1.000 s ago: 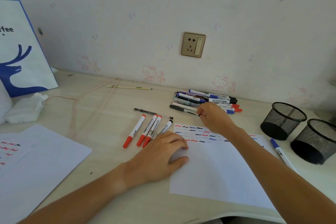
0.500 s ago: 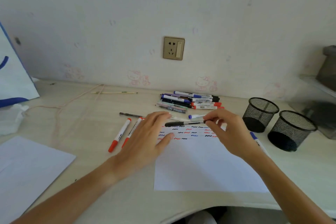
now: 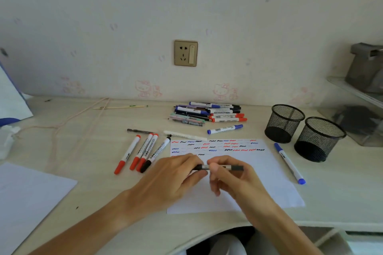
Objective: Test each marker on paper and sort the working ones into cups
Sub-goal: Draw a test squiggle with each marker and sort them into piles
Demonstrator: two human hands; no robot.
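Both hands now bring the black marker nearer over the paper; left hand pinches the cap, right hand pinches the barrel, so we pull straight apart

1. I'm seeing the white paper carrying rows of red, blue and black squiggles.
2. The two mesh cups are showing black.
3. The marker I'm gripping is looking grey with black ends.
4. Three red-capped markers are lying white-barrelled.
5. The wall socket is gleaming gold.
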